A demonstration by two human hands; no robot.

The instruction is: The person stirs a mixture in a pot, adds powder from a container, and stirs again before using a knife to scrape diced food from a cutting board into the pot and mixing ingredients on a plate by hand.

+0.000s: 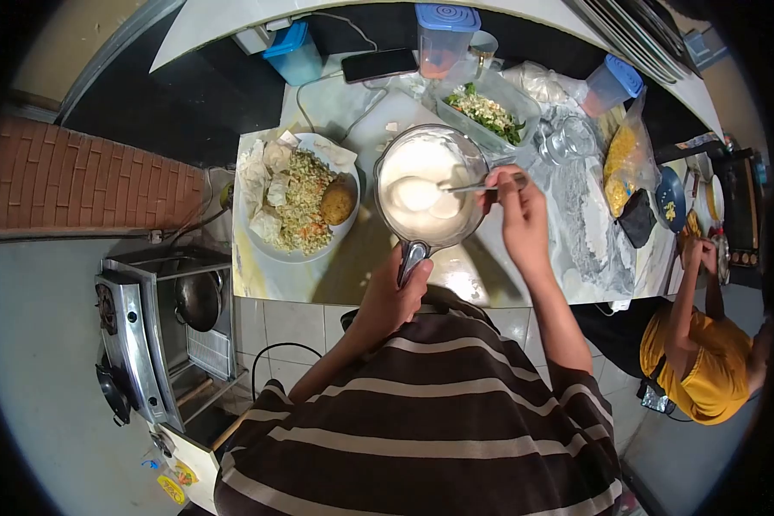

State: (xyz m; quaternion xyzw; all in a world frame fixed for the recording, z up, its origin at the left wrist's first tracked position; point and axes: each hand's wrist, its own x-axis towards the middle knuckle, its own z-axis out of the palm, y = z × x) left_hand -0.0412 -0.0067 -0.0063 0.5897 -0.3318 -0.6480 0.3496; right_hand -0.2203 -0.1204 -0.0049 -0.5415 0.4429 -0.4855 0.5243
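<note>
left hand (pixel 406 288): fingers curled closed round saucepan (pixel 385 168) handle, pan beyond fingertips | right hand (pixel 516 202): fingertips pinched on spoon (pixel 469 187), its far end in white batter (pixel 417 193) left of them

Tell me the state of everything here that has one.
Saucepan, partly filled with white mixture
Spoon, dipped in the mixture
Left hand, gripping the saucepan
Right hand, holding the spoon
Plate, heaped with food
Phone, screen dark
Blue-lidded tubs, closed
Greens container, open
Stove, no flame visible
</note>
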